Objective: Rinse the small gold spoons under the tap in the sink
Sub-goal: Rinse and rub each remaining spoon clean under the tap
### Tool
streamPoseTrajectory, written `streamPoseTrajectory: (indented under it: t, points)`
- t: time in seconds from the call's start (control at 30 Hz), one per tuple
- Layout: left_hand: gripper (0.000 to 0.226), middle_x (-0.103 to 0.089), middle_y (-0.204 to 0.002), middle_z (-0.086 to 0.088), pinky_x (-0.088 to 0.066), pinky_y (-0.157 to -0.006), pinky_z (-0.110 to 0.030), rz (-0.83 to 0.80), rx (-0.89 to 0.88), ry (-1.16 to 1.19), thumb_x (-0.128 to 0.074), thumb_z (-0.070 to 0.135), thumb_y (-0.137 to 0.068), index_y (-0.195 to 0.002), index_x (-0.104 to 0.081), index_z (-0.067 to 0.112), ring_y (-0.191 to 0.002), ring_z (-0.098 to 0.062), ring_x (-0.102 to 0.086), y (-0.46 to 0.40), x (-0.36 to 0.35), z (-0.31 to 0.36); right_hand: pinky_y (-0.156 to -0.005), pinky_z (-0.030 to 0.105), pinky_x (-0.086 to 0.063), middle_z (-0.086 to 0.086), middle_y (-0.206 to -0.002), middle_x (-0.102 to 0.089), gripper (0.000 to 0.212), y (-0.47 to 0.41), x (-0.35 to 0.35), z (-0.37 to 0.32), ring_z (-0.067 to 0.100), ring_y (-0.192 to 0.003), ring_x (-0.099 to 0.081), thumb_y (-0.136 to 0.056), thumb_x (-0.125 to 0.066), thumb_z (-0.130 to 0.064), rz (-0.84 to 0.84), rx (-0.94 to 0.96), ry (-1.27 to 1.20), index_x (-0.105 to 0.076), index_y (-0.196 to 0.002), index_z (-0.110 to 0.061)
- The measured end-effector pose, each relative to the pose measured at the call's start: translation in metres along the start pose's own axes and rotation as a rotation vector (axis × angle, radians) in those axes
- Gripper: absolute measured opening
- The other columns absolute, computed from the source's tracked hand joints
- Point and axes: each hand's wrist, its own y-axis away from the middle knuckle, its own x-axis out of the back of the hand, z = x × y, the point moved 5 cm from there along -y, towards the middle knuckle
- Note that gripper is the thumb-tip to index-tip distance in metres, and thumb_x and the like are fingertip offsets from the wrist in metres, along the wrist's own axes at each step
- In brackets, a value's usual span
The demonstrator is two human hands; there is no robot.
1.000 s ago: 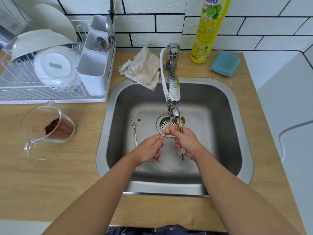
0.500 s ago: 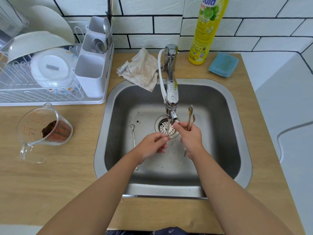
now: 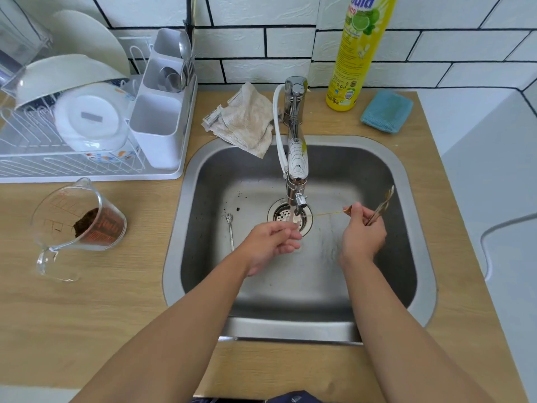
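Right hand [image 3: 363,234], centre-right of frame, grips thin gold spoons [image 3: 380,207] beside the chrome tap [image 3: 296,158]. Left hand [image 3: 273,242] loosely curled under the stream; can't tell if it holds anything.

Landmark: dish rack [image 3: 72,167], far left on wooden counter [image 3: 87,301].
Bowls, plates stacked in rack; white cutlery caddy [image 3: 158,120] at its right end.
Glass measuring jug [image 3: 78,225] with brown grounds, just in front of rack.
Crumpled cloth [image 3: 244,123] right of rack.
Yellow detergent bottle [image 3: 359,50], blue sponge [image 3: 386,112] well right of rack.
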Motion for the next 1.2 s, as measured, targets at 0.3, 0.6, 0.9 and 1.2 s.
streamPoseTrajectory:
  t: [0.3,0.6,0.9,1.2]
  points:
    - [0.036,-0.064,-0.107,-0.018,-0.056,-0.064,-0.026,0.2,-0.157,-0.145,-0.06,0.016,-0.099,-0.131,-0.044,0.013,-0.068,-0.02,-0.069,-0.008,-0.013,0.004,-0.071,0.012,-0.045,-0.009,-0.083,-0.076,0.013,0.005,-0.002,-0.001,0.003,-0.077,-0.066,-0.095,-0.069,-0.03,-0.034,0.027,0.105,-0.069,-0.086,-0.021]
    - [0.02,-0.064,-0.062,-0.004,-0.042,-0.043,-0.025,0.108,0.0,-0.07,-0.036,0.016,-0.105,-0.103,-0.053,0.007,-0.045,-0.017,-0.055,-0.004,-0.024,-0.006,-0.071,0.028,-0.039,-0.008,-0.088,-0.081,0.008,0.005,-0.008,0.005,0.006,-0.063,-0.048,-0.098,-0.063,-0.029,-0.153,-0.11,-0.062,-0.058,-0.093,-0.024]
    - [0.043,-0.046,-0.05,0.003,-0.027,-0.038,-0.019,0.17,0.32,-0.094,-0.037,0.048,-0.103,-0.076,-0.051,0.018,-0.037,-0.012,-0.034,0.002,-0.003,-0.014,-0.042,0.02,-0.03,-0.003,-0.08,-0.081,0.025,0.013,-0.019,0.009,0.007,-0.047,-0.039,-0.09,-0.078,-0.038,-0.349,-0.242,-0.066,-0.064,-0.091,-0.017]
    - [0.012,-0.067,-0.078,0.006,-0.042,-0.051,-0.017,0.011,-0.083,-0.557,-0.057,0.02,-0.101,-0.104,-0.068,0.023,-0.057,-0.007,-0.059,-0.001,-0.001,0.006,-0.043,0.021,-0.03,-0.003,-0.094,-0.082,0.031,0.022,-0.029,0.014,0.003,-0.037,-0.033,-0.101,-0.061,-0.046,-0.497,-0.256,0.069,-0.069,-0.085,-0.02]
